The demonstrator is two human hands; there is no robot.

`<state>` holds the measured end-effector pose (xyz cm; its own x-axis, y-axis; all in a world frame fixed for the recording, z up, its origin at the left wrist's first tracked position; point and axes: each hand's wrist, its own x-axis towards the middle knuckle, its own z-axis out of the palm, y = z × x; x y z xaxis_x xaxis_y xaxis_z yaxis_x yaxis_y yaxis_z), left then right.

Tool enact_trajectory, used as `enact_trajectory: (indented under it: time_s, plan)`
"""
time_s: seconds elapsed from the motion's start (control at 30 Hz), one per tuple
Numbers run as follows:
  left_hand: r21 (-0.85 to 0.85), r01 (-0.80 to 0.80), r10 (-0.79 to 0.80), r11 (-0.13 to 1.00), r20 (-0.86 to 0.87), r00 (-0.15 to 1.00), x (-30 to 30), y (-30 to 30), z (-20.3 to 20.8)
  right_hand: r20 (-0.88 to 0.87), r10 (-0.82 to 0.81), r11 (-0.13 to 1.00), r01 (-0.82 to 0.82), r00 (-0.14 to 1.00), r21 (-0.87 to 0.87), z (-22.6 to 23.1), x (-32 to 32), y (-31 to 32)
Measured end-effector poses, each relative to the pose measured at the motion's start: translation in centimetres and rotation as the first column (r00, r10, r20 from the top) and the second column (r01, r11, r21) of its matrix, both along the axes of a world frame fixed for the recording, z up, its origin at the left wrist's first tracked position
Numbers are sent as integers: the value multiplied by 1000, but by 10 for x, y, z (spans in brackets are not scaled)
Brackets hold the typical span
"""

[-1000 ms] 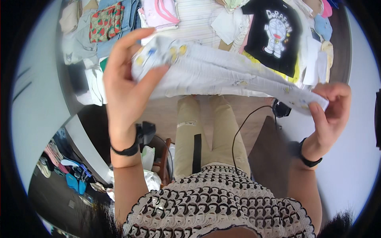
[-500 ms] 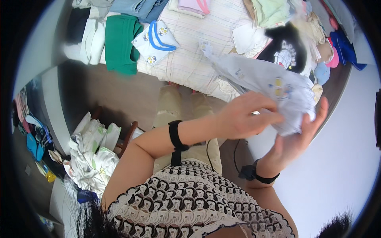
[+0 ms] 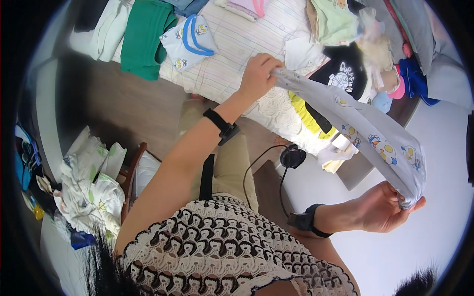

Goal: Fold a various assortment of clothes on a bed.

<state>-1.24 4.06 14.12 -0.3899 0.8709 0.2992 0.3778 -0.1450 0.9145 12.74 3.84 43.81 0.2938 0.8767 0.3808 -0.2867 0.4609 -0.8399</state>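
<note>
A thin white garment with yellow and blue cartoon prints [image 3: 368, 128] is stretched lengthwise between my two hands. My left hand [image 3: 259, 76] pinches one narrow end above the bed's edge. At the lower right, my right hand [image 3: 384, 208] has its fingers closed on the other end. The cloth sags slightly and its far end is bunched at the right fingers. Which kind of garment it is cannot be made out. On the bed to the left lies a folded white printed top with blue trim [image 3: 190, 42].
The striped bed sheet [image 3: 234, 44] carries folded green cloth [image 3: 145, 42], a black printed shirt [image 3: 345, 71], yellow cloth [image 3: 308, 116] and pale green clothes [image 3: 335, 22]. A chair [image 3: 133, 172] stands at lower left by heaped white cloth [image 3: 94, 190]. A black cable [image 3: 281, 182] hangs near my waist.
My left hand has moved left and away to one end of the garment, and my right hand has come lower and right. The bunched cloth is now drawn out long between them.
</note>
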Motion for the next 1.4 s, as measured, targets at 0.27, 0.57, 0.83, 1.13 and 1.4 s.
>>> enact_trajectory:
  time_s: [0.27, 0.57, 0.83, 1.13, 1.4]
  plan:
    - [-251, -369, 412, 895, 143, 900, 26, 20, -47, 37, 38, 997, -40, 999, 66, 5, -9, -5]
    - [-11, 46, 34, 999, 851, -523, 81, 34, -62, 43, 77, 996, -79, 996, 51, 11, -4, -2]
    - [-380, 2, 319, 925, 774, -547, 14, -10, -67, 109, 109, 984, -93, 988, -149, -5, 58, 8]
    - [-362, 146, 389, 921, 888, -248, 17, -47, -96, 245, 93, 973, -35, 965, -228, -16, 95, -4]
    - [-758, 202, 690, 620, 650, 319, 101, -73, -108, 317, 188, 965, -114, 930, -237, -17, 134, -30]
